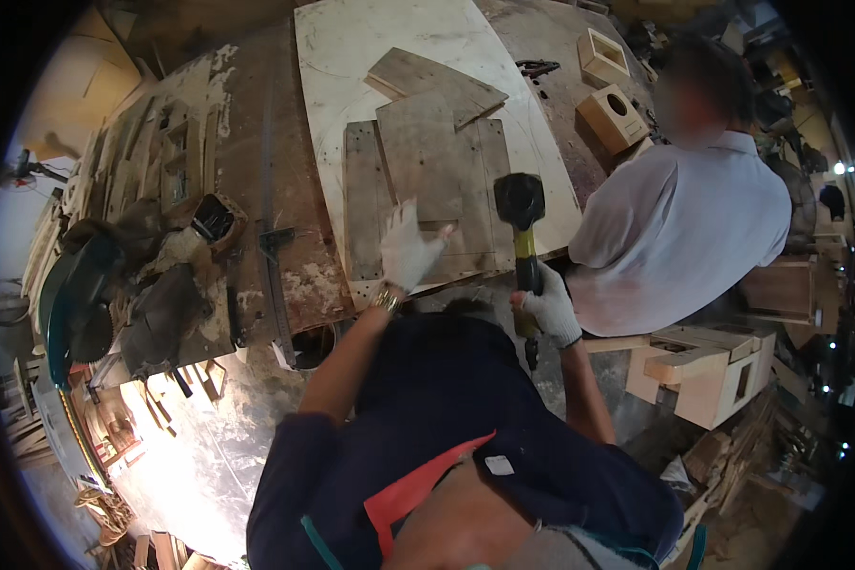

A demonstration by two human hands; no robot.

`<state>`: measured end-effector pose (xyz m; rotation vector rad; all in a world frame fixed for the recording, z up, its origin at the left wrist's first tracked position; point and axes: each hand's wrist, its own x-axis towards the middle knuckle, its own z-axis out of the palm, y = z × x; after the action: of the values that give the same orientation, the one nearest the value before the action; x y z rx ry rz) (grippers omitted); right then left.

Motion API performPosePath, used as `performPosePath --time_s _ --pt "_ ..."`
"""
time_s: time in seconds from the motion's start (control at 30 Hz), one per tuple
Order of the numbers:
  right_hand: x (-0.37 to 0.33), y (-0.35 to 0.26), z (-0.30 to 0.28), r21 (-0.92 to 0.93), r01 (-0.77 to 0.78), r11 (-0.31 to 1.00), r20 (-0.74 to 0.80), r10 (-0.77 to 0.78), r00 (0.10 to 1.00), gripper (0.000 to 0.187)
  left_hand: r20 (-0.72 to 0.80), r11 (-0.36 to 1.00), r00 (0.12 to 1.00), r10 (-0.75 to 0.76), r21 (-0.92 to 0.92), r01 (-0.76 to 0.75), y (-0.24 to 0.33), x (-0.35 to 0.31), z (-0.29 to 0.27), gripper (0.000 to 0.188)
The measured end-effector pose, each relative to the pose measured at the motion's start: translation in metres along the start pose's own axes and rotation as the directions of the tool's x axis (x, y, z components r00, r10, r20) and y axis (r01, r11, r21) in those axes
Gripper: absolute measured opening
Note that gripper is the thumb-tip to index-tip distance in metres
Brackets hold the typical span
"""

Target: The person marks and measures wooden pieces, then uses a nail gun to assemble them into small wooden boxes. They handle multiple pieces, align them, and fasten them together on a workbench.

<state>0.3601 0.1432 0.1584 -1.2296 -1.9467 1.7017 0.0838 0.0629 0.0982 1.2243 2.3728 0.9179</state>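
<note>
My right hand (549, 309), in a white knit glove, is wrapped round the yellow-and-black handle of a mallet (520, 199). The mallet stands nearly upright in the view, its thick black head above the handle. My left hand (410, 249), gloved too, has its fingers spread at the near part of a flat assembly of grey weathered boards (423, 157). Whether its palm touches the wood I cannot tell. A separate angled board (437, 81) lies across the far end of the assembly. Beneath the boards is a large white sheet (332, 47) on the bench.
A person in a light shirt (684, 223) is close on the right. Small wooden boxes (613, 116) stand beyond, and a wooden box-like piece (703, 375) is lower right. To the left are a metal square (274, 275), a dark cup-like container (217, 220) and a green-cased saw (66, 304).
</note>
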Motion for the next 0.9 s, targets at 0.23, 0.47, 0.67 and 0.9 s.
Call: performPosePath --time_s 0.23,0.47,0.67,0.9 --pt "0.076 -0.016 -0.001 -0.049 -0.113 0.992 -0.136 0.106 0.985 0.039 0.034 0.968 0.999 -0.040 0.248 0.031 0.012 0.098 0.089 0.116" --pt "0.187 -0.007 -0.042 -0.333 -0.153 0.930 -0.192 0.092 0.977 0.038 0.131 0.909 0.980 -0.148 0.408 0.083 -0.004 0.120 0.094 0.124" --pt "0.263 0.012 -0.050 -0.572 -0.184 0.799 -0.263 0.034 0.964 0.038 0.015 0.996 0.999 -0.045 0.081 0.044 -0.062 0.089 0.007 0.087" --pt "0.343 -0.006 -0.049 -0.668 -0.219 0.711 -0.247 0.066 0.967 0.047 -0.070 0.904 0.931 -0.357 0.223 0.364 -0.053 0.119 -0.090 0.052"
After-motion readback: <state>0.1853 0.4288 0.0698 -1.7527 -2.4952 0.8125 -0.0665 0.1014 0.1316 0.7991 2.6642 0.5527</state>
